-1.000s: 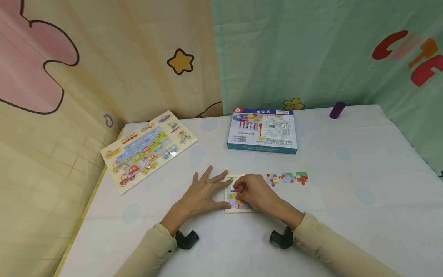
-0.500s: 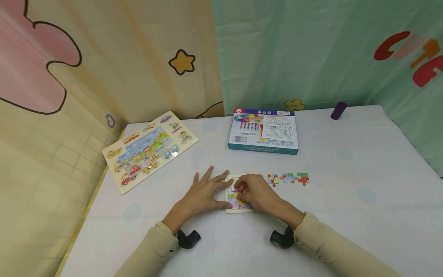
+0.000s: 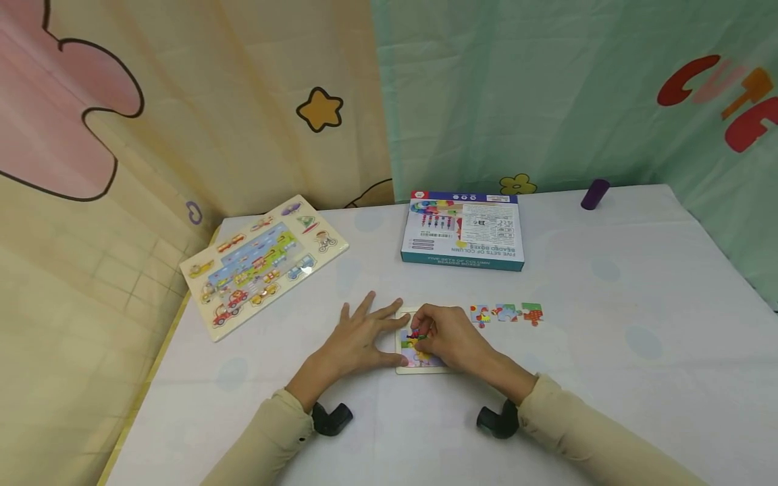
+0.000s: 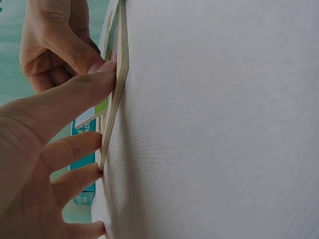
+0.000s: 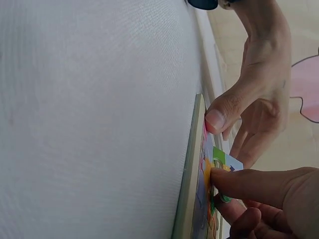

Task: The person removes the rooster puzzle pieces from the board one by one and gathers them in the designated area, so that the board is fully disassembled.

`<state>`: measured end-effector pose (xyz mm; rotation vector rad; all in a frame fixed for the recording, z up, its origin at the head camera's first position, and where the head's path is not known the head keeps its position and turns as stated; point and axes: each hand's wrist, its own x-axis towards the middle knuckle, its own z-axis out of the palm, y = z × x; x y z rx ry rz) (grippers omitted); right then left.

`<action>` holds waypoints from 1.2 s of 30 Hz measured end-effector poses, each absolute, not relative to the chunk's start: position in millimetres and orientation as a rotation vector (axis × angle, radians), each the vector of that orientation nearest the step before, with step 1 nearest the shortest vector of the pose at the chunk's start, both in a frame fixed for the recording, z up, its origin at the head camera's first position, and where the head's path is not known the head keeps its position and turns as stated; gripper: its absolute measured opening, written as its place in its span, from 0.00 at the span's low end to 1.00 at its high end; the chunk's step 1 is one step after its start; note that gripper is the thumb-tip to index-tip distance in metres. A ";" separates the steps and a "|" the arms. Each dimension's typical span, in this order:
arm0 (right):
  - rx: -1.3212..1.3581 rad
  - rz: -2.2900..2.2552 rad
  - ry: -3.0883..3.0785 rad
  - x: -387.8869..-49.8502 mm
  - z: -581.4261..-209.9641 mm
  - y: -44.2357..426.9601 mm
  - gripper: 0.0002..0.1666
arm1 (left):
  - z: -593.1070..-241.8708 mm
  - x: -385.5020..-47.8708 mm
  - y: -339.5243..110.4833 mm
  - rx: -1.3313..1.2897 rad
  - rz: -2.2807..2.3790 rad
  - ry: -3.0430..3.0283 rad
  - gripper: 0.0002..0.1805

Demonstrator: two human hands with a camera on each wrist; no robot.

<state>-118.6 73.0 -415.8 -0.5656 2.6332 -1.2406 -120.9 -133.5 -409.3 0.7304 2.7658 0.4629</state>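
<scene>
My left hand point(image 3: 358, 341) lies with its fingers spread at the left side of a small wooden jigsaw board point(image 3: 419, 370). Its thumb presses the near corner of the frame, and in the left wrist view some fingertips touch the board's edge. My right hand point(image 3: 452, 337) reaches over the board and pinches a colourful puzzle piece point(image 5: 219, 155) between thumb and fingers. That piece stands tilted above the picture in both wrist views. Pieces with a pink, yellow and purple picture lie in the lower part of the board. The right hand hides much of its right side.
Three loose puzzle pieces point(image 3: 506, 312) lie in a row right of the board. Behind stands a flat beaded-toy box point(image 3: 462, 233). A larger vehicle puzzle point(image 3: 264, 266) rests at the back left, a purple cylinder point(image 3: 594, 194) at the back right. Curtains point(image 3: 523, 94) hang behind the table.
The puzzle piece has turned slightly in the right hand's fingers, so red, blue and green show where pink showed. Both hands stay in nearly the same place. The head view shifted a little.
</scene>
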 end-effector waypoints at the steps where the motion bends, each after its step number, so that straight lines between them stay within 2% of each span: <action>1: -0.572 -1.246 2.633 -118.5 -416.2 73.6 0.12 | -409.2 -121.0 -133.5 0.729 0.462 2.763 0.41; 8: -0.595 -1.366 2.527 -118.7 -416.7 81.2 0.08 | -409.9 -121.3 -133.1 0.728 0.460 2.766 0.42; 18: -0.376 -1.431 2.534 -116.4 -414.0 113.0 0.03 | -410.2 -120.5 -131.6 0.709 0.486 2.762 0.43; 36: -0.103 -1.320 2.665 -102.6 -416.5 169.6 0.04 | -412.4 -119.9 -132.2 0.710 0.509 2.774 0.43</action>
